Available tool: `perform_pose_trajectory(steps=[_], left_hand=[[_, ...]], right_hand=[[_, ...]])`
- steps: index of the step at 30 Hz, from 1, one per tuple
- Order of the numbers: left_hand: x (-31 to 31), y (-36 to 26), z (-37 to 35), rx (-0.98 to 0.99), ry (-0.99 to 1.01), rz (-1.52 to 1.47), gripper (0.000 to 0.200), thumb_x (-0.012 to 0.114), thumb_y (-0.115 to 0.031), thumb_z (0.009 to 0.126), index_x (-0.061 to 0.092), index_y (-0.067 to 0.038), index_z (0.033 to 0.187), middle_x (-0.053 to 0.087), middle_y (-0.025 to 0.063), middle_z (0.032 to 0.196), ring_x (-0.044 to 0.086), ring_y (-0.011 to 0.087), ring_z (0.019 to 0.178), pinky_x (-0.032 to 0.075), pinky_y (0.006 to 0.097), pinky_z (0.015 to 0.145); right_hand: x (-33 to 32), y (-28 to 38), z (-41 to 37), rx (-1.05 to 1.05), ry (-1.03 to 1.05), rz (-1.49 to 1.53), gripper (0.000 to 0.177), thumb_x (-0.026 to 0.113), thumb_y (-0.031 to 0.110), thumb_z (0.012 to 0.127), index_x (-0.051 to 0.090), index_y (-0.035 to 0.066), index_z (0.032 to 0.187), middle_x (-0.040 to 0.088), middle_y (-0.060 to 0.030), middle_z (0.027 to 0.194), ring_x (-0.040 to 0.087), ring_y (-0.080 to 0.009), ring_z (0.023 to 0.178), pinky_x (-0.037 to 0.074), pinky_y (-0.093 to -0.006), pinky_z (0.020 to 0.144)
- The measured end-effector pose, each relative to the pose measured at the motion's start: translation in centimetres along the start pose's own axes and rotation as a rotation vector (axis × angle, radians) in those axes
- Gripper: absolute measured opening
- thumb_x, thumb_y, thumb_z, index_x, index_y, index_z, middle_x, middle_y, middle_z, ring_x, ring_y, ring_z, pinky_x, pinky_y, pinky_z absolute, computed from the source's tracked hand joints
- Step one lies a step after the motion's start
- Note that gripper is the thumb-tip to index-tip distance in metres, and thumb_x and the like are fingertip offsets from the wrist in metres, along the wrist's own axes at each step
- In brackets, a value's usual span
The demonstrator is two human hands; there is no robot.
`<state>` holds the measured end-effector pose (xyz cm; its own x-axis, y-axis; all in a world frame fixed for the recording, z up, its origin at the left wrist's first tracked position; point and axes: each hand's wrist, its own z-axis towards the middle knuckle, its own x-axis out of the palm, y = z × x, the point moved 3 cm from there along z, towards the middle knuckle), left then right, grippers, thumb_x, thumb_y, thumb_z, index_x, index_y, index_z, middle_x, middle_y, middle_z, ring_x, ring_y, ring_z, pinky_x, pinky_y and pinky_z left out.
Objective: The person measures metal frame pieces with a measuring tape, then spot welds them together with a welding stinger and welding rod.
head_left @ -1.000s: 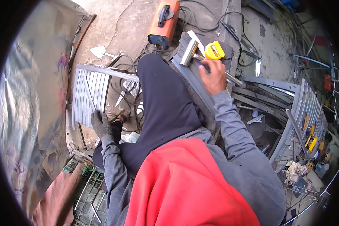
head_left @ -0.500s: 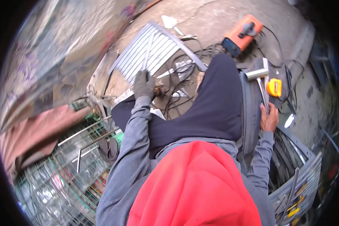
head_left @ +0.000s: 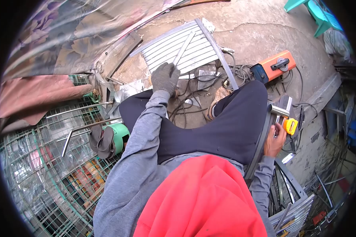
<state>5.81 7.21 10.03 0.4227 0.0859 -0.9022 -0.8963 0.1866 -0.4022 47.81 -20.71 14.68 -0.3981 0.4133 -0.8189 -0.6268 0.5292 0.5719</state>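
My left hand (head_left: 165, 78), in a dark grey glove, is closed on the lower end of a thin metal strip (head_left: 184, 48). The strip lies slantwise over a slatted metal panel (head_left: 162, 49) on the ground. At my right side, my bare right hand (head_left: 275, 141) has its fingers round the handle of a hammer, whose metal head (head_left: 279, 111) rests on a dark bench-like surface. Beside the hammer head and just beyond my fingers sits a yellow tape measure (head_left: 290, 126).
An orange machine (head_left: 273, 66) stands beyond my right knee, with black cables (head_left: 190, 89) around it. Green wire mesh (head_left: 47, 173) and a green container holding dark sandals (head_left: 118, 138) are at the left. Another slatted panel (head_left: 294, 219) lies lower right. A green chair (head_left: 322, 17) stands far right.
The view has shifted, bringing the green chair into sight. My right hand is nearer the hammer head, and less of the handle shows. My left hand stays at the strip's lower end.
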Motion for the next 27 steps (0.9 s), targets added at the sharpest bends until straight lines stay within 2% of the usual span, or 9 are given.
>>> perform_pose_trajectory(steps=[3,7,9,15,19,20,23,25,27], left_hand=[[-1.3,0.6,3.2,-0.148,0.030,-0.170,0.039,0.068,-0.036,0.089,0.071,-0.007,0.116,0.070,0.0190,0.115,0.065,0.0376,0.109,0.051,0.0450,0.096],[-0.5,2.7,8.9,-0.057,0.048,-0.117,0.042,0.066,-0.039,0.090,0.071,-0.009,0.120,0.068,0.0191,0.121,0.063,0.0362,0.115,0.047,0.0439,0.103],[-0.3,2.5,11.8,-0.068,0.060,-0.127,0.040,0.066,-0.038,0.091,0.072,-0.011,0.119,0.068,0.0184,0.122,0.062,0.0358,0.118,0.047,0.0435,0.104],[4.6,2.5,19.8,0.060,0.178,-0.075,0.046,0.067,-0.039,0.089,0.068,-0.012,0.127,0.064,0.0156,0.132,0.058,0.0337,0.124,0.044,0.0446,0.107],[7.4,2.3,22.8,0.093,0.263,0.020,0.058,0.065,-0.048,0.092,0.061,-0.013,0.138,0.062,0.0187,0.136,0.058,0.0360,0.127,0.044,0.0432,0.109],[7.7,2.4,23.3,-0.024,0.397,0.039,0.057,0.062,-0.051,0.094,0.061,-0.016,0.138,0.063,0.0175,0.135,0.059,0.0349,0.126,0.044,0.0424,0.109],[8.2,3.4,24.5,-0.072,0.424,-0.131,0.053,0.062,-0.050,0.095,0.064,-0.017,0.135,0.066,0.0154,0.131,0.061,0.0337,0.124,0.045,0.0413,0.108],[8.3,3.7,24.7,-0.050,0.387,-0.138,0.049,0.063,-0.049,0.094,0.067,-0.015,0.130,0.069,0.0136,0.126,0.063,0.0324,0.120,0.047,0.0403,0.105],[7.9,3.3,24.8,0.028,0.288,-0.061,0.045,0.061,-0.050,0.094,0.069,-0.019,0.126,0.069,0.0137,0.121,0.063,0.0325,0.117,0.049,0.0419,0.101]], right_hand=[[2.8,8.2,3.6,-0.280,0.005,0.192,0.019,0.067,0.016,0.096,0.069,0.003,0.109,0.065,-0.0120,0.103,0.063,-0.0275,0.094,0.050,-0.0395,0.088],[10.1,16.1,8.3,-0.528,0.256,0.187,0.018,0.070,0.013,0.090,0.068,0.005,0.106,0.065,-0.0128,0.101,0.063,-0.0334,0.097,0.050,-0.0426,0.091],[14.8,17.5,10.2,-0.570,0.361,0.159,0.029,0.072,0.014,0.089,0.066,0.007,0.117,0.063,-0.0145,0.111,0.061,-0.0360,0.105,0.050,-0.0446,0.093],[21.2,19.3,12.1,-0.440,0.537,0.110,0.059,0.073,0.012,0.086,0.049,0.016,0.141,0.053,-0.0185,0.127,0.058,-0.0417,0.113,0.048,-0.0458,0.101],[22.8,18.4,12.5,-0.323,0.695,0.140,0.060,0.061,0.000,0.087,0.045,0.013,0.144,0.051,-0.0217,0.123,0.057,-0.0426,0.113,0.049,-0.0483,0.095],[22.9,18.4,12.5,-0.349,0.652,0.179,0.059,0.053,-0.004,0.086,0.045,0.008,0.143,0.053,-0.0245,0.121,0.058,-0.0428,0.113,0.049,-0.0473,0.095],[22.5,18.3,13.2,-0.229,0.601,0.335,0.056,0.051,-0.005,0.086,0.047,0.004,0.141,0.056,-0.0255,0.122,0.058,-0.0429,0.115,0.049,-0.0461,0.097],[21.5,18.8,13.9,-0.277,0.560,0.311,0.053,0.048,-0.006,0.086,0.049,0.003,0.139,0.059,-0.0249,0.123,0.062,-0.0397,0.112,0.050,-0.0443,0.095],[21.5,18.4,14.1,-0.162,0.611,0.387,0.052,0.047,-0.006,0.087,0.049,0.003,0.139,0.060,-0.0235,0.123,0.065,-0.0356,0.108,0.051,-0.0429,0.094]])
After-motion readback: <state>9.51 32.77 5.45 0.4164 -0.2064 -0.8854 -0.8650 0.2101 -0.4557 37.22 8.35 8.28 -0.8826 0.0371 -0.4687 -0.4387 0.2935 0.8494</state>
